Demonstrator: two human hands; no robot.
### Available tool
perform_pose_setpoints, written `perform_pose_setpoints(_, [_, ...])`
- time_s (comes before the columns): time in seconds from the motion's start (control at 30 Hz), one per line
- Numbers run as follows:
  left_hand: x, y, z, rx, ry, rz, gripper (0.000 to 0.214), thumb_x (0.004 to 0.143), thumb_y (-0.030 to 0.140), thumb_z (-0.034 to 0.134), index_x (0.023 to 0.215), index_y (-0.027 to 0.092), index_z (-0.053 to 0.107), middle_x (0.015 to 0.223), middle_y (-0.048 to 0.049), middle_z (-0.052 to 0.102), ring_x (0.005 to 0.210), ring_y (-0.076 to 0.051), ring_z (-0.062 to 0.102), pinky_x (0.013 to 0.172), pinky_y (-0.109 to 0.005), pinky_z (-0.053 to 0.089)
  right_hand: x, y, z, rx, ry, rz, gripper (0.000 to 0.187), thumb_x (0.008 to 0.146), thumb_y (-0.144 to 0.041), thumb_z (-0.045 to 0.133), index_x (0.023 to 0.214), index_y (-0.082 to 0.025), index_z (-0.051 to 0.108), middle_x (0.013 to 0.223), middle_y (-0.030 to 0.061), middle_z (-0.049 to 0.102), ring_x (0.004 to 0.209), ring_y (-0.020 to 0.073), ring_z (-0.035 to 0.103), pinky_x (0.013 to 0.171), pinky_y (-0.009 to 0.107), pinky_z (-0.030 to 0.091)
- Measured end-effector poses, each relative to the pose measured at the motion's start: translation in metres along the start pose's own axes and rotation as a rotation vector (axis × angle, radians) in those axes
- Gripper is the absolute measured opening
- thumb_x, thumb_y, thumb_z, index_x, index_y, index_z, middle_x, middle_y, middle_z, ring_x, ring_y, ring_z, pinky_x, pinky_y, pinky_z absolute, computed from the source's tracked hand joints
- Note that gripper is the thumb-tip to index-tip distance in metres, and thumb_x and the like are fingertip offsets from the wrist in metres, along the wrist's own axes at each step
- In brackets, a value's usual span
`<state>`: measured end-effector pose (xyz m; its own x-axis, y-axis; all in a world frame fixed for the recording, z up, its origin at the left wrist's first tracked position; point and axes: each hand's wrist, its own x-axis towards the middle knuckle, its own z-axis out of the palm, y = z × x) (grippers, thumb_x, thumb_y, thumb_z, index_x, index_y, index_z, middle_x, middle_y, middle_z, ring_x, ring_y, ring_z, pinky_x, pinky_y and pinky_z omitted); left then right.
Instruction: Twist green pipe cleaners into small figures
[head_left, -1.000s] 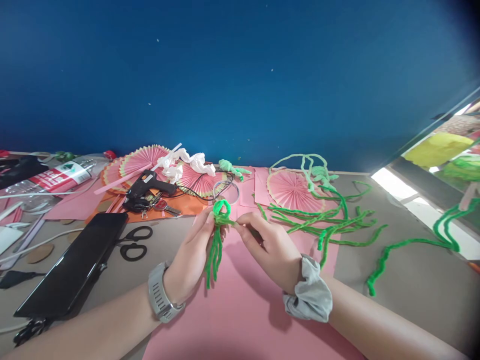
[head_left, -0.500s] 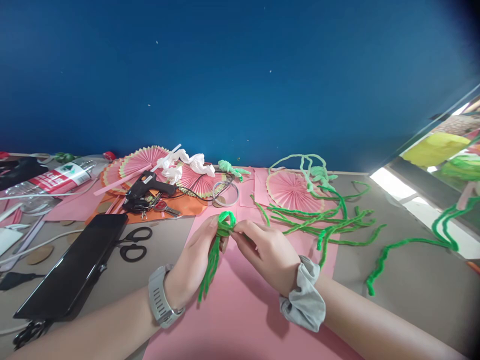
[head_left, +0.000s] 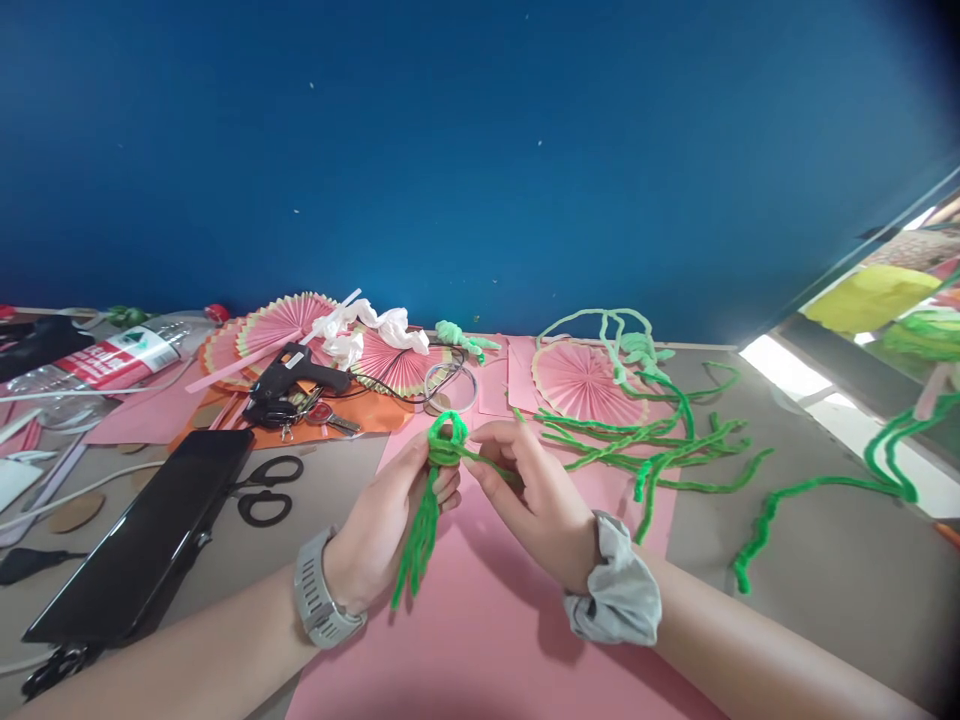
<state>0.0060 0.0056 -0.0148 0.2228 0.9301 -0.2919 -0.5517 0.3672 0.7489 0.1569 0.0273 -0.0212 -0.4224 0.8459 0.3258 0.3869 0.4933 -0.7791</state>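
A small bundle of green yarn (head_left: 421,535) hangs from my left hand (head_left: 386,515), which pinches it just below a loop at the top. Its loose strands droop toward the pink paper (head_left: 480,620). My right hand (head_left: 529,490) is closed, thumb and fingers pinching a green strand that runs sideways from the bundle's neck. Both hands are above the pink paper. Several cut lengths of green yarn (head_left: 667,440) lie on the paper and table to the right of my right hand.
Left of my hands lie black scissors (head_left: 266,490), a black phone (head_left: 150,530), a glue gun (head_left: 289,375), keys (head_left: 330,418) and a plastic bottle (head_left: 127,360). Pleated pink paper fans (head_left: 589,382) rest along the blue wall (head_left: 480,160). One yarn strand (head_left: 795,490) trails at the far right.
My right hand has pulled slightly right, and a strand now stretches between it and the bundle. The loop above my left fingers shows more, and the bundle has tipped slightly.
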Motion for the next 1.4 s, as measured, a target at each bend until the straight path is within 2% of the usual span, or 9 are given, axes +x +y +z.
perform_pose_setpoints(0.2, [-0.004, -0.005, 0.000, 0.160, -0.061, 0.053, 0.029, 0.088, 0.038, 0.038, 0.072, 0.017, 0.050, 0.061, 0.0030, 0.037, 0.052, -0.007, 0.033, 0.049, -0.017, 0.034, -0.003, -0.001, -0.003, -0.146, -0.012, -0.021, 0.013, 0.086, -0.025, 0.047, 0.099, -0.022, 0.046, 0.086, 0.0018, 0.059, 0.075, 0.0128, 0.057, 0.065, 0.023, 0.042])
perform_pose_setpoints(0.37, [-0.001, -0.006, -0.006, 0.252, -0.090, -0.029, 0.034, 0.088, 0.043, 0.033, 0.071, 0.017, 0.046, 0.061, 0.0025, 0.037, 0.052, -0.008, 0.038, 0.051, -0.020, 0.038, -0.001, 0.002, -0.004, -0.230, -0.040, -0.048, 0.005, 0.087, -0.022, 0.044, 0.087, -0.021, 0.049, 0.080, 0.0017, 0.057, 0.066, 0.0123, 0.053, 0.060, 0.023, 0.039])
perform_pose_setpoints(0.57, [0.000, -0.006, -0.007, 0.308, -0.075, -0.081, 0.037, 0.087, 0.048, 0.030, 0.070, 0.018, 0.043, 0.060, 0.0036, 0.032, 0.052, -0.008, 0.035, 0.050, -0.020, 0.037, 0.003, 0.002, -0.002, -0.129, -0.083, 0.066, 0.010, 0.085, -0.024, 0.047, 0.076, -0.020, 0.044, 0.066, -0.0038, 0.050, 0.055, 0.0087, 0.043, 0.052, 0.020, 0.034])
perform_pose_setpoints(0.7, [0.000, -0.008, -0.009, 0.354, -0.062, -0.019, 0.035, 0.088, 0.046, 0.028, 0.071, 0.019, 0.042, 0.060, 0.0035, 0.033, 0.053, -0.009, 0.035, 0.052, -0.021, 0.038, 0.007, 0.000, -0.001, 0.000, -0.067, 0.110, 0.015, 0.083, -0.027, 0.050, 0.074, -0.020, 0.042, 0.063, -0.0054, 0.046, 0.054, 0.0081, 0.040, 0.050, 0.019, 0.033])
perform_pose_setpoints(0.97, [-0.003, -0.007, -0.006, 0.484, -0.082, 0.071, 0.036, 0.090, 0.044, 0.024, 0.067, 0.020, 0.035, 0.059, 0.0044, 0.026, 0.052, -0.009, 0.026, 0.051, -0.022, 0.032, 0.008, -0.002, -0.002, 0.055, -0.083, 0.119, 0.015, 0.082, -0.022, 0.051, 0.071, -0.019, 0.042, 0.063, -0.0061, 0.044, 0.054, 0.0073, 0.039, 0.051, 0.019, 0.032])
perform_pose_setpoints(1.07, [-0.002, -0.008, -0.007, 0.495, -0.072, 0.085, 0.036, 0.090, 0.045, 0.025, 0.066, 0.020, 0.034, 0.060, 0.0043, 0.028, 0.052, -0.009, 0.028, 0.051, -0.021, 0.032, 0.007, -0.001, -0.003, 0.043, -0.099, 0.119, 0.013, 0.082, -0.021, 0.050, 0.072, -0.020, 0.042, 0.063, -0.0061, 0.045, 0.055, 0.0075, 0.040, 0.052, 0.019, 0.032])
perform_pose_setpoints(1.3, [-0.003, -0.012, -0.007, 0.471, -0.080, -0.011, 0.038, 0.087, 0.050, 0.024, 0.077, 0.019, 0.043, 0.060, 0.0045, 0.031, 0.051, -0.009, 0.030, 0.050, -0.022, 0.034, 0.004, -0.001, 0.000, -0.068, -0.119, 0.071, 0.014, 0.085, -0.026, 0.049, 0.074, -0.020, 0.043, 0.064, -0.0050, 0.046, 0.056, 0.0083, 0.040, 0.053, 0.020, 0.032])
perform_pose_setpoints(1.4, [-0.005, -0.010, -0.005, 0.499, -0.117, -0.004, 0.043, 0.087, 0.051, 0.021, 0.070, 0.018, 0.044, 0.058, 0.0040, 0.032, 0.050, -0.010, 0.031, 0.053, -0.024, 0.036, 0.003, -0.003, -0.001, -0.091, -0.123, 0.059, 0.016, 0.086, -0.027, 0.048, 0.073, -0.020, 0.043, 0.064, -0.0045, 0.048, 0.057, 0.0087, 0.042, 0.054, 0.020, 0.034])
